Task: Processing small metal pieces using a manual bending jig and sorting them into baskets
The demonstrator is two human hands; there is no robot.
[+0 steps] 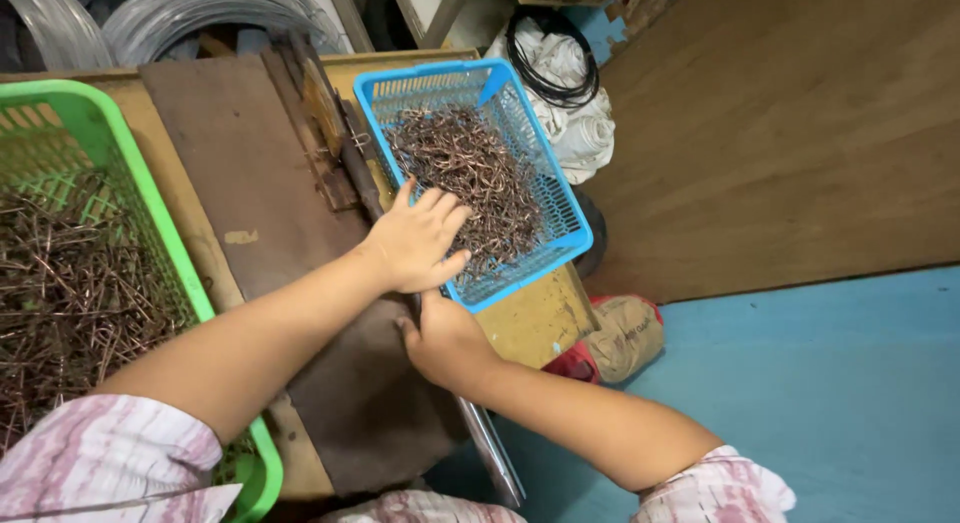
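A blue plastic basket sits tilted on the wooden bench, holding a heap of short bent copper-coloured wire pieces. My left hand lies palm down with fingers spread on the near-left edge of that heap, touching the pieces. Just below the basket's near corner, my right hand rests on a dark brown board. Its back faces me and its fingers are tucked out of sight towards the basket, so what it grips is hidden.
A green basket at left holds many straight copper wire pieces. A metal strip juts off the bench front. Wire coils, white cloth with a black cable, a sack and the blue floor surround the bench.
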